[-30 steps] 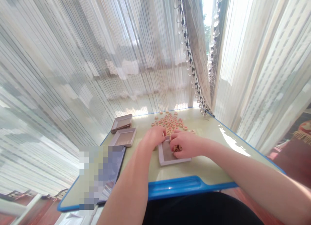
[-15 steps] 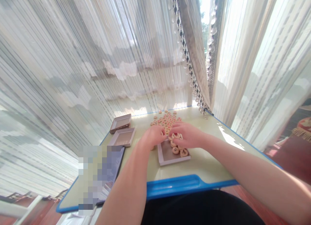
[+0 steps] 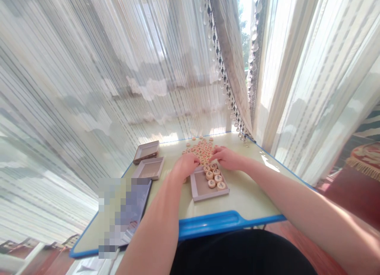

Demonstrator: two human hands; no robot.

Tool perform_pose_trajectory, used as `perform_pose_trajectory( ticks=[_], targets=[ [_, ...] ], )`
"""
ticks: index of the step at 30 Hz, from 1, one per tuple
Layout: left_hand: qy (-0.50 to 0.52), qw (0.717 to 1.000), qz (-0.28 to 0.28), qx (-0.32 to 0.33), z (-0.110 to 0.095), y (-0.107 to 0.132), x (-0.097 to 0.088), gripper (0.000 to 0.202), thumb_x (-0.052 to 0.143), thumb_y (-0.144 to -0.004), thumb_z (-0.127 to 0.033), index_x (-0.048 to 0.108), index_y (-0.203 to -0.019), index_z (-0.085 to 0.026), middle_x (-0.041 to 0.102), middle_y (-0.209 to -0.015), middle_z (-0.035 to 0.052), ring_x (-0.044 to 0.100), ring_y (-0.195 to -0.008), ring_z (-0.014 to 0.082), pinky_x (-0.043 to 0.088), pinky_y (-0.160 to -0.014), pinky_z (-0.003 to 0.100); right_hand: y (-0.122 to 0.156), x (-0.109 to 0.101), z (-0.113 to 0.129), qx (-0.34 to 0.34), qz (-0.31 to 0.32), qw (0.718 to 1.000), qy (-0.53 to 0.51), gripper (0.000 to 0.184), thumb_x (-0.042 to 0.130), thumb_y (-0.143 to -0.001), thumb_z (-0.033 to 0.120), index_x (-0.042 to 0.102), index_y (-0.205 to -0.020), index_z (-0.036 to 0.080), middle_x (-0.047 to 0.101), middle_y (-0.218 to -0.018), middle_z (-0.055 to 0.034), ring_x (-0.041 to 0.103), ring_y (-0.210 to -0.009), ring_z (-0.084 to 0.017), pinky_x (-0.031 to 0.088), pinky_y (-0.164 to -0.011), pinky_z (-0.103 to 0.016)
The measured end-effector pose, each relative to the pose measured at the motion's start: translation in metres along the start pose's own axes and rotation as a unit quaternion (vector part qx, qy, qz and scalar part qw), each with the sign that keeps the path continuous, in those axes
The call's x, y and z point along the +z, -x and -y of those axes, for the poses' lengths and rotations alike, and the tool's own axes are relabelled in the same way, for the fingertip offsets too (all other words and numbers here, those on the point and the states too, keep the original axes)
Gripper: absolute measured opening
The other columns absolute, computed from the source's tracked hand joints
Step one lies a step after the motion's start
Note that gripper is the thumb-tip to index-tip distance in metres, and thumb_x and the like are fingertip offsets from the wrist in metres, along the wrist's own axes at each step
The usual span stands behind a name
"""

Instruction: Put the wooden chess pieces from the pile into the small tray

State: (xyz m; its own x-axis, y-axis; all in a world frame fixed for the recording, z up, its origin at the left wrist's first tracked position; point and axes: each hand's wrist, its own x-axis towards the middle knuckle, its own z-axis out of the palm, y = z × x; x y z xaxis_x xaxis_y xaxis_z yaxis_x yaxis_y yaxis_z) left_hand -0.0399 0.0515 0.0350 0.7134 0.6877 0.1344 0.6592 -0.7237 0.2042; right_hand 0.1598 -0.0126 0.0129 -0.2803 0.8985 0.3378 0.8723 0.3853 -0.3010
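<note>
A shallow grey tray [image 3: 198, 190] lies on the table in front of me with several round wooden game pieces [image 3: 214, 177] along its right side. Behind it a heap of the same pieces [image 3: 202, 147] is spread over the table. My left hand [image 3: 187, 165] rests at the tray's far left corner, fingers curled down at the edge of the heap. My right hand [image 3: 226, 158] lies on the near edge of the heap just past the tray, fingers bent over pieces; what they hold is hidden.
Two more grey trays [image 3: 149, 167] [image 3: 146, 151] sit to the left. A blurred flat device [image 3: 124, 211] lies at the near left. The table [image 3: 252, 188] has a blue rim and a blue front groove [image 3: 213, 222]. Sheer curtains hang close behind and right.
My right hand left the tray, where several pieces now lie, and moved back to the heap. My left hand stayed at the tray's far corner.
</note>
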Motion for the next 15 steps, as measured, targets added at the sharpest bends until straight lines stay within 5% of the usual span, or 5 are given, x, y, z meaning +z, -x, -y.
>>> perform_pose_trajectory(
  ticks=[8, 15],
  targets=[
    [-0.004, 1.000, 0.000, -0.006, 0.000, 0.001, -0.002, 0.018, 0.048, -0.071, -0.018, 0.064, -0.063, -0.020, 0.060, -0.066, -0.0007, 0.052, -0.067, 0.0122, 0.036, -0.062, 0.021, -0.001, -0.003, 0.004, 0.005, 0.010, 1.000, 0.001, 0.029, 0.046, -0.074, 0.011, 0.071, -0.084, 0.021, 0.062, -0.094, -0.0050, 0.051, -0.097, -0.019, 0.034, -0.096, -0.035],
    [-0.005, 1.000, 0.001, -0.026, 0.000, 0.003, -0.002, 0.019, 0.049, -0.073, -0.026, 0.059, -0.059, -0.018, 0.056, -0.064, -0.0012, 0.047, -0.060, 0.0102, 0.031, -0.055, 0.022, 0.001, -0.004, 0.002, 0.097, -0.008, 0.994, 0.050, 0.020, 0.047, -0.072, 0.015, 0.066, -0.075, 0.020, 0.061, -0.090, -0.0040, 0.055, -0.085, -0.017, 0.042, -0.076, -0.028]
  ],
)
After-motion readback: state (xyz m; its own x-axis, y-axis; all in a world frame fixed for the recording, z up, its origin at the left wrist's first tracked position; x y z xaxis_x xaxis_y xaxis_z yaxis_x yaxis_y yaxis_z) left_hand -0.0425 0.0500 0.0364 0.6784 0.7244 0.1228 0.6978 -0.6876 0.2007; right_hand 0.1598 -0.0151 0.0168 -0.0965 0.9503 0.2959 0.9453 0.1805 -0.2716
